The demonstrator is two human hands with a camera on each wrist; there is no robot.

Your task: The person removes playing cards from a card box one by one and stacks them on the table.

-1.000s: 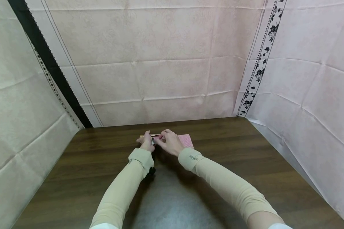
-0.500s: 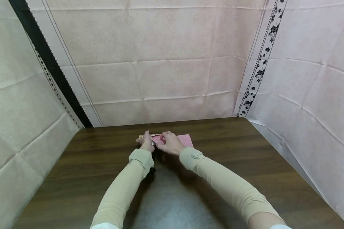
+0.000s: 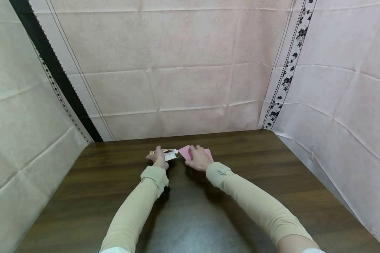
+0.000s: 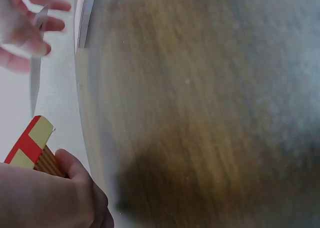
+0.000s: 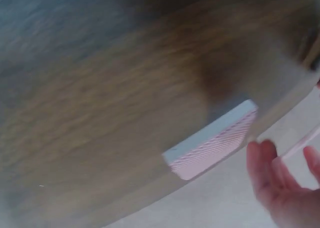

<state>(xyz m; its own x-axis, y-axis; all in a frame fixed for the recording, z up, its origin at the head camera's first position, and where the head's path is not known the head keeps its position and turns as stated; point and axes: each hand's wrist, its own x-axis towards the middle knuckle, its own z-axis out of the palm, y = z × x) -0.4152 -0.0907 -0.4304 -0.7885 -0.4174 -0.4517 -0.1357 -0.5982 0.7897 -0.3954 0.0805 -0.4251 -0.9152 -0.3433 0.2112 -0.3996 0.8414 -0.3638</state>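
Observation:
My left hand (image 3: 159, 158) grips a small flat thing (image 4: 25, 148) with red and yellow patches and a ribbed brown side, whose kind I cannot tell. In the head view its right end shows white and dark parts (image 3: 170, 154). To the right, my right hand (image 3: 198, 158) holds a thin pink sheet (image 3: 184, 152) between fingers and thumb; the sheet's edge (image 5: 300, 144) shows in the right wrist view. Beneath and beside that hand lies a pink striped block (image 5: 217, 145) with a pale side, partly hidden in the head view.
Both hands work near the far edge of a dark brown wooden table (image 3: 114, 175). Pale creased cloth (image 3: 183, 88) hangs behind it and at both sides. A black strip (image 3: 55, 70) runs down the left corner.
My right hand has moved right, taking the pink sheet away from the thing in my left hand. More of that thing's white end now shows. My left hand has shifted slightly left.

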